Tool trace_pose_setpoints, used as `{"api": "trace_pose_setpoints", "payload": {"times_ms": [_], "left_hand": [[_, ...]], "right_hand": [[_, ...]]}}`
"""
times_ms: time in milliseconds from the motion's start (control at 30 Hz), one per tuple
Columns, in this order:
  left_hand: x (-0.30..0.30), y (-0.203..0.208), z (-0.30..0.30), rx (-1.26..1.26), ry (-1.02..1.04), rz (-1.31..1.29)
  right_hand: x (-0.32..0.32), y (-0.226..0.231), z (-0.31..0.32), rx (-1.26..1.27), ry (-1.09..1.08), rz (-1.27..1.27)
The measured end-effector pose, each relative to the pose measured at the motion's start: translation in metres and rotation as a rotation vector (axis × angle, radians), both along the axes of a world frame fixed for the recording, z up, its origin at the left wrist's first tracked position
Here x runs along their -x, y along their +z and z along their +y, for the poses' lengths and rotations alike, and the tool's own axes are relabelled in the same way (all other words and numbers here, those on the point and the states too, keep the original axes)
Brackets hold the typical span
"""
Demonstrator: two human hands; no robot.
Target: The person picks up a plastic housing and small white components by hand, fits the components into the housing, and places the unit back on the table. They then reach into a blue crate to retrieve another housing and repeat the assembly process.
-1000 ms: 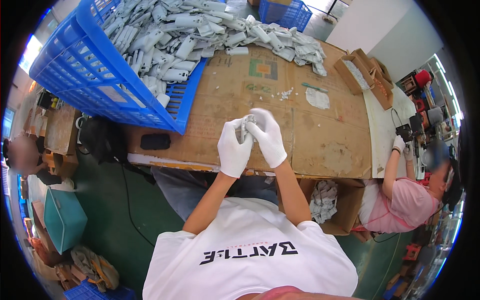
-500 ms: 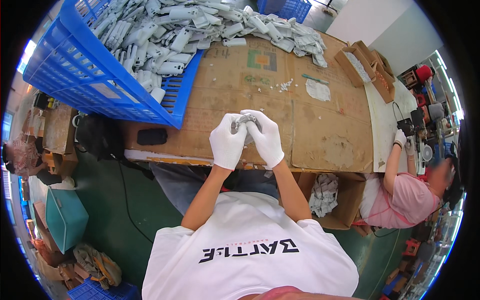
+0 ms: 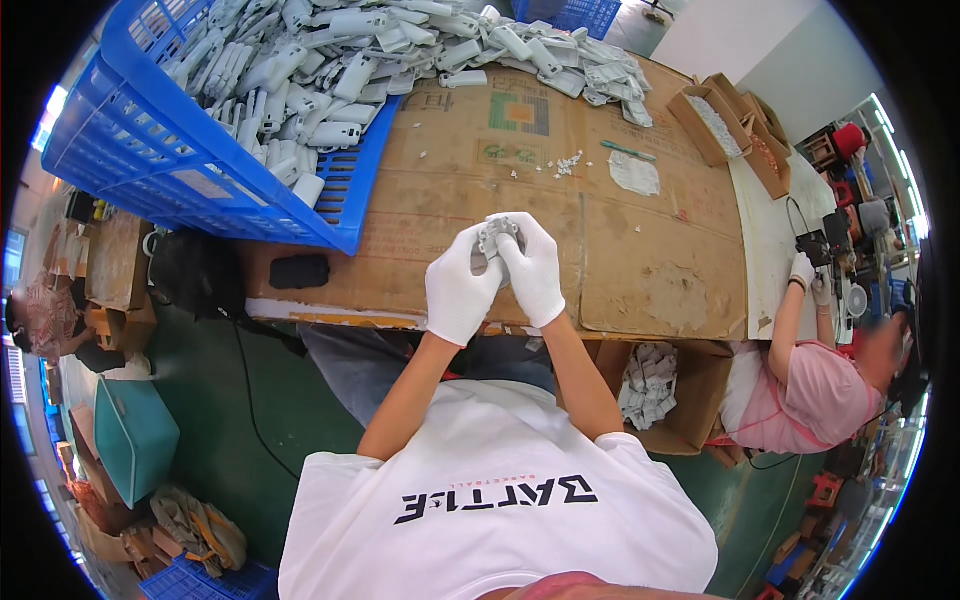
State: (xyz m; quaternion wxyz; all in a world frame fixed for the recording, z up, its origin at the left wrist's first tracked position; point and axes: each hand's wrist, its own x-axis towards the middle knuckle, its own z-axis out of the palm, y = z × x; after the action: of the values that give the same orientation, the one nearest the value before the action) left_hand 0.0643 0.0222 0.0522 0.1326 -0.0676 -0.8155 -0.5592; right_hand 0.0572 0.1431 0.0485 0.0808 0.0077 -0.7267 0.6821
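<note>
- grip of the left hand and right hand pinches a small grey-white part between gloved fingers, both hands close together
- that part is above the near half of the cardboard-covered bench
- to the left, a blue crate, with white plastic pieces heaped in and beyond it
- past the hands, white crumbs lie near a teal tool
- a dark pouch rests near the crate

The head camera, just above a white shirt on the near side of the bench, looks steeply down and across it. The left hand and right hand fall near mid-view, over the bench; the fisheye also takes in green floor on the bench's near side.
</note>
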Motion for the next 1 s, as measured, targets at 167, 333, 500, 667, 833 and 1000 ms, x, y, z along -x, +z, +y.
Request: {"api": "trace_pose_setpoints", "payload": {"times_ms": [167, 333, 500, 667, 833, 1000], "left_hand": [[0.002, 0.002, 0.000, 0.035, 0.037, -0.054], [-0.001, 0.006, 0.006, 0.067, 0.057, -0.002], [-0.001, 0.004, 0.007, 0.076, 0.044, 0.004], [0.001, -0.005, 0.003, 0.053, 0.050, -0.059], [-0.001, 0.002, 0.011, 0.107, 0.066, -0.030], [0.007, -0.003, 0.021, 0.135, 0.018, 0.019]], "right_hand": [[-0.002, 0.003, -0.001, 0.214, 0.123, -0.001], [0.003, -0.003, 0.001, 0.140, 0.128, -0.072], [0.004, -0.005, -0.001, 0.156, 0.105, -0.078], [0.008, -0.016, -0.004, 0.110, 0.109, -0.073], [0.010, -0.020, 0.000, 0.170, 0.112, -0.045], [0.014, -0.021, 0.015, 0.361, 0.144, -0.098]]}}
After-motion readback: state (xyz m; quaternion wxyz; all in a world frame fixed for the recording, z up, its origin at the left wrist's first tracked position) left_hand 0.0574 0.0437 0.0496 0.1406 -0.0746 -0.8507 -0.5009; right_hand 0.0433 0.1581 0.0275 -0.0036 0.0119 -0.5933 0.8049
